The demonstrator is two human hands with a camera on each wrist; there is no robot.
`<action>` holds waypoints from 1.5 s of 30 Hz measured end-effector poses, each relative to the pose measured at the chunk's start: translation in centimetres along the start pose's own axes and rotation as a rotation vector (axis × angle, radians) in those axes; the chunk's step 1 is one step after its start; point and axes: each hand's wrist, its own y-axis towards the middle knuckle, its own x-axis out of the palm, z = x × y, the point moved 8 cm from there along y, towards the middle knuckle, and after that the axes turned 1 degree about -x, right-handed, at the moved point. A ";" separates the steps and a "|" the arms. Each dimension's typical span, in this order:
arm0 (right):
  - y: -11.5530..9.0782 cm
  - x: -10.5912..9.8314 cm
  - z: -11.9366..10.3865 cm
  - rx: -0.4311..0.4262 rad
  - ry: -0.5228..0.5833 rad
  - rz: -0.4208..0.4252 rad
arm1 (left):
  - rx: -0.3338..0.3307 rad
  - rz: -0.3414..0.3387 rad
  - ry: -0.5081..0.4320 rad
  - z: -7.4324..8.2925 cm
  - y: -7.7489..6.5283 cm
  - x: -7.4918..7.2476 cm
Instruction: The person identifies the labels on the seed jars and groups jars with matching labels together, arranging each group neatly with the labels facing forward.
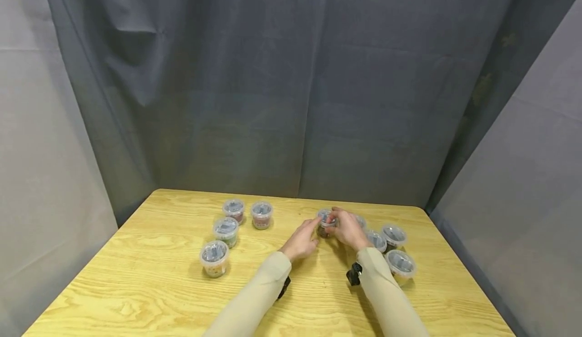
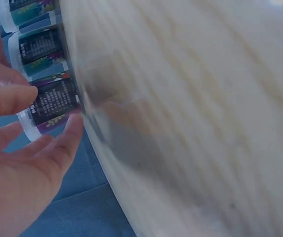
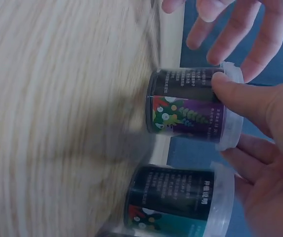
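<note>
Right wrist: purple-labelled cup [image 3: 186, 104] pinched by right fingers [image 3: 247, 164]; left fingers [image 3: 236, 33] apart, close beside.

Head view looks down; close wrist views share one tub [image 3: 186, 109].

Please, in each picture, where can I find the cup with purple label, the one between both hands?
Head: cup right of centre, lower half.
Left wrist: cup at left, near mid-height.
Right wrist: cup right of centre, near mid-height.
Shared landmark: the left hand, close to it in each view.
</note>
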 end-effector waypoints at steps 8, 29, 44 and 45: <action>-0.4 0.7 -1.0 -0.038 0.032 -0.019 | -0.004 0.035 -0.057 -0.2 -1.0 -1.0; -1.3 0.1 -3.4 0.026 0.462 0.048 | 0.082 0.217 -0.089 0.3 -3.8 -5.0; -1.4 0.1 -3.8 0.276 0.823 0.155 | 0.094 0.472 -0.054 0.0 -4.1 -6.5; -1.4 0.2 -3.9 0.284 0.833 0.154 | 0.099 0.494 -0.062 0.0 -4.2 -6.6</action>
